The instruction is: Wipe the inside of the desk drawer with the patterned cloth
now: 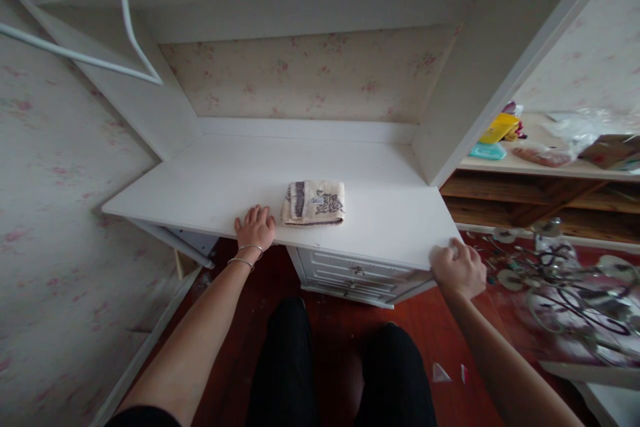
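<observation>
A white desk top (210, 187) runs across the middle of the view, set into a white alcove. My left hand (256, 227) lies flat on its front edge with the fingers stretched out, a thin bracelet on the wrist. Just to its right lies a folded beige cloth (314, 203) with a dark pattern, a finger's width from my fingertips. My right hand (457, 268) is curled round the desk top's front right corner, gripping the edge.
A white drawer unit (350, 273) stands under the desk. To the right, a shelf (525, 165) carries a yellow object, a teal object and plastic bags. A metal chandelier (575, 287) lies on the red floor at right. Floral wallpaper covers the wall at left.
</observation>
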A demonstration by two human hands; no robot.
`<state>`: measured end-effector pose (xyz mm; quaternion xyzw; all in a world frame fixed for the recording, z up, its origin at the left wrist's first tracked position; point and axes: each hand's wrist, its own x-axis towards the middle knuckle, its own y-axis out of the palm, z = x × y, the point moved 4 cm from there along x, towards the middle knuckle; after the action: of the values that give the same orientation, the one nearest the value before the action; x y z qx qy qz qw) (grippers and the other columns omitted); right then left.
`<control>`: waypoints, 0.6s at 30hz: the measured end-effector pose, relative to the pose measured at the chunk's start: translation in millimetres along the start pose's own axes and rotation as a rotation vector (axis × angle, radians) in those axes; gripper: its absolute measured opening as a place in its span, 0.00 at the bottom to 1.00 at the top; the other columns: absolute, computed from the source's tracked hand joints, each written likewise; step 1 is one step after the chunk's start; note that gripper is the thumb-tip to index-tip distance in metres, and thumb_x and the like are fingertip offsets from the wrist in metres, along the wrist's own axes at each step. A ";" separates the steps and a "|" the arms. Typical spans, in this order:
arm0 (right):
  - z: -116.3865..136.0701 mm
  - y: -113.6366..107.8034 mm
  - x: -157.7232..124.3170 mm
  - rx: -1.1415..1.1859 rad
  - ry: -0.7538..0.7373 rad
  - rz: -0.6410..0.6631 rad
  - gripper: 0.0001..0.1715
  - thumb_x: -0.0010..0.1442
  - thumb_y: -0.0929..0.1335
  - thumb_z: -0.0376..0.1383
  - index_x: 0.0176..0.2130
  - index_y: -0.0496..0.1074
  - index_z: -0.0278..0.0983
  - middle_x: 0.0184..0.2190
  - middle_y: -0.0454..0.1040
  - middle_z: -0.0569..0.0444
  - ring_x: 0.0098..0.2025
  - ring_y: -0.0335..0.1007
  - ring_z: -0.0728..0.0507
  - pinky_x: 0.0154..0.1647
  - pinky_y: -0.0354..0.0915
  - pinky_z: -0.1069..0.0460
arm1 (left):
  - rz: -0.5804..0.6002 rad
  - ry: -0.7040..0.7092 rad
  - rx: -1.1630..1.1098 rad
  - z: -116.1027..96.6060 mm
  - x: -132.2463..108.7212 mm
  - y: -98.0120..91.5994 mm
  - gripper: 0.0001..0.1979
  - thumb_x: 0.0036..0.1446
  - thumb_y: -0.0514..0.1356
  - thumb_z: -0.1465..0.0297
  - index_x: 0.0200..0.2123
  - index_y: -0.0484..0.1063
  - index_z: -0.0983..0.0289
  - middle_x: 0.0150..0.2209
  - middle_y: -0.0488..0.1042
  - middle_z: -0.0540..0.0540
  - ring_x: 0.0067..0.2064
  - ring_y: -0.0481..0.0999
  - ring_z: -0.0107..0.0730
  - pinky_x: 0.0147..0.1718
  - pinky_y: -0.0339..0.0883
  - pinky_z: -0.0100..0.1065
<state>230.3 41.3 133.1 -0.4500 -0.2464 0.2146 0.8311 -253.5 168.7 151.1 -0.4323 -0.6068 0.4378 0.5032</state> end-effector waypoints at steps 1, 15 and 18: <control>0.0 -0.3 0.1 0.002 0.003 0.002 0.27 0.61 0.58 0.42 0.57 0.68 0.46 0.56 0.66 0.50 0.49 0.64 0.37 0.50 0.61 0.43 | 0.002 0.001 0.004 -0.2 -0.3 0.0 0.23 0.64 0.43 0.62 0.60 0.63 0.54 0.65 0.59 0.54 0.65 0.55 0.42 0.63 0.42 0.58; -1.1 1.5 1.0 0.022 -0.005 -0.008 0.26 0.61 0.58 0.42 0.56 0.68 0.46 0.56 0.66 0.51 0.51 0.63 0.37 0.51 0.61 0.42 | -0.022 -0.024 -0.183 -23.1 -33.1 -12.3 0.18 0.62 0.47 0.71 0.52 0.70 0.61 0.62 0.60 0.62 0.63 0.58 0.42 0.62 0.51 0.50; -2.6 3.6 2.2 0.021 -0.010 -0.017 0.26 0.61 0.58 0.42 0.56 0.68 0.46 0.56 0.65 0.50 0.51 0.63 0.37 0.51 0.60 0.42 | -0.052 0.241 -0.345 -69.1 -92.6 -17.1 0.16 0.63 0.48 0.70 0.46 0.72 0.58 0.57 0.64 0.59 0.60 0.62 0.40 0.60 0.56 0.45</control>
<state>233.1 42.7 129.2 -0.4381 -0.2519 0.2122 0.8364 -175.5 81.8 153.7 -0.5453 -0.6193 0.2594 0.5017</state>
